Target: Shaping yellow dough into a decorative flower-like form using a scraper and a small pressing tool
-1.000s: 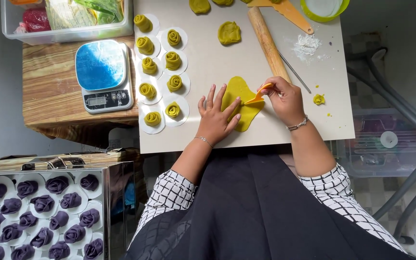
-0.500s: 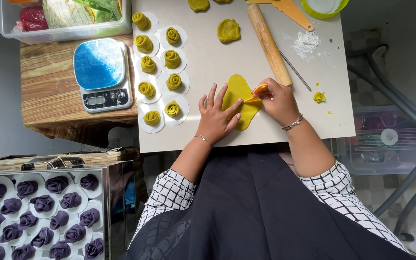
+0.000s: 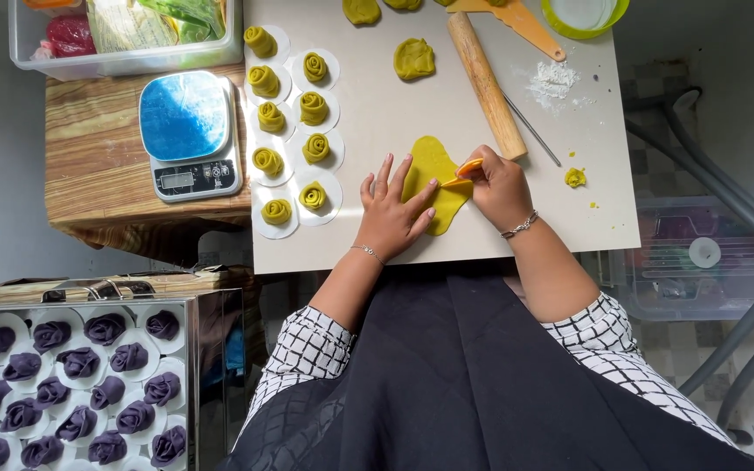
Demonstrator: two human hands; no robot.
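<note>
The left hand lies flat, fingers spread, pressing the dough onto the board. The right hand pinches what looks like an orange cutter at the dough's right edge, just below the rolling pin.

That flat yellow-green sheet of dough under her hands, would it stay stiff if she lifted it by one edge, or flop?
Probably flop. The dough sheet lies thin and flat on the white board, with wavy, uneven edges, so it looks soft. The left hand presses it down while the right hand works an orange tool at its edge, suggesting it might shift or stretch otherwise.
</note>
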